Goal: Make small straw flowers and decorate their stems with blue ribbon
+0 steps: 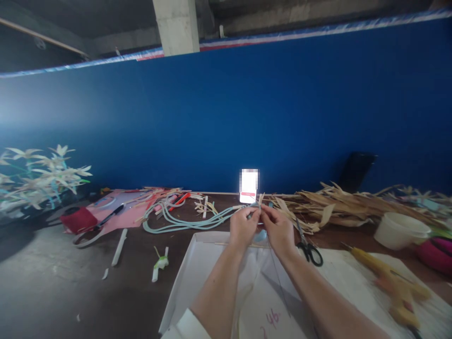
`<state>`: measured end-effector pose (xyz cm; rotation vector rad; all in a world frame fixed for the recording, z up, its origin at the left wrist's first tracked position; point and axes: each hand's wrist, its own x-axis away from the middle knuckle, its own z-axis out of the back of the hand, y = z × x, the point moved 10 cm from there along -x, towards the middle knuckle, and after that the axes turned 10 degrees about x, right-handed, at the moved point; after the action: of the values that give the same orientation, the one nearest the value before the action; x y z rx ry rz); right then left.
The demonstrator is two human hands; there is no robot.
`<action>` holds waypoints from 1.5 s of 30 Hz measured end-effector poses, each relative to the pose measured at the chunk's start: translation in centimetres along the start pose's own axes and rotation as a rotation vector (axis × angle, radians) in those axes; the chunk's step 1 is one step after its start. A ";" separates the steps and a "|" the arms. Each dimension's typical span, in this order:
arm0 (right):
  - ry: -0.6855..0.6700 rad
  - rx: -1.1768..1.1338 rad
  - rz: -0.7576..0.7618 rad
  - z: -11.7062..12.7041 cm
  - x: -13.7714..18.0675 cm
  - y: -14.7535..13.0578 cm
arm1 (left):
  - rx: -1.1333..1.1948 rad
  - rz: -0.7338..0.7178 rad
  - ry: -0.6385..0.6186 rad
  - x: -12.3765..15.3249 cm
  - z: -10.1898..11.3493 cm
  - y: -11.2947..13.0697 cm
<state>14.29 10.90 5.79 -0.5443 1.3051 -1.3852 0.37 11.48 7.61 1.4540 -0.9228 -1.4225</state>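
Note:
Both hands meet above a white box lid, fingertips almost touching. My left hand is closed in a pinch on a small bundle of pale dried strips, whose tips stick up between the fingers. My right hand pinches the same bundle from the other side. Below the hands hangs a thin dark thread or wire. The bundle's lower part is hidden by the fingers. Looped light-blue cords lie left of my left hand. Black-handled scissors rest beside my right wrist.
A lit phone leans against the blue partition. Dried husks, a white cup and a yellow glue gun are on the right. Pale artificial flowers and a red tape roll are at left.

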 end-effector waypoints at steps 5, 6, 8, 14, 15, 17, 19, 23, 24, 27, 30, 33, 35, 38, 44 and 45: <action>0.015 0.131 0.132 -0.1 0.7 -1.6 | 0.099 0.109 0.057 -0.4 0.8 -1.2; 0.015 0.152 0.153 -0.2 0.8 -1.7 | 0.101 0.123 0.060 -0.5 0.9 -1.5; 0.023 0.182 0.176 -0.2 0.9 -1.7 | 0.099 0.147 0.062 -0.6 1.0 -2.0; -0.049 -0.036 0.077 -1.0 0.6 -0.8 | 0.103 0.165 0.100 -0.7 1.6 -2.2; -0.078 -0.141 -0.006 -1.3 0.5 -0.1 | 0.108 0.162 0.108 -0.7 1.7 -2.2; -0.133 -0.333 -0.180 -2.2 0.5 1.4 | 0.118 0.152 0.114 -0.8 1.9 -2.4; -0.177 -0.445 -0.307 -2.9 0.6 2.4 | 0.128 0.135 0.105 -1.0 2.0 -2.6; -0.243 -0.528 -0.390 -3.8 0.9 2.7 | 0.143 0.139 0.084 -1.1 1.9 -3.1; -0.248 -0.534 -0.388 -3.8 1.0 2.6 | 0.144 0.143 0.081 -1.1 1.9 -3.1; -0.251 -0.539 -0.364 -3.8 0.9 2.3 | 0.147 0.143 0.077 -1.0 1.8 -3.0; -0.251 -0.545 -0.335 -3.7 0.9 1.9 | 0.158 0.147 0.072 -1.0 1.8 -2.8; -0.247 -0.530 -0.319 -3.5 0.9 1.6 | 0.137 0.150 0.080 -1.1 1.9 -2.8; -0.251 -0.514 -0.309 -3.4 1.0 1.4 | 0.099 0.133 0.082 -1.2 2.0 -2.7; -0.261 -0.486 -0.304 -3.5 1.0 1.4 | 0.047 0.098 0.060 -1.2 1.9 -2.3; -0.231 -0.460 -0.275 -3.4 0.7 1.9 | 0.034 0.073 0.042 -1.1 1.8 -1.8; -0.221 -0.452 -0.265 -3.4 0.6 1.9 | 0.040 0.061 0.039 -1.1 1.7 -1.7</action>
<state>11.92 12.07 2.88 -1.1794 1.4020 -1.1949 -1.51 12.96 6.47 1.4651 -0.9679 -1.3337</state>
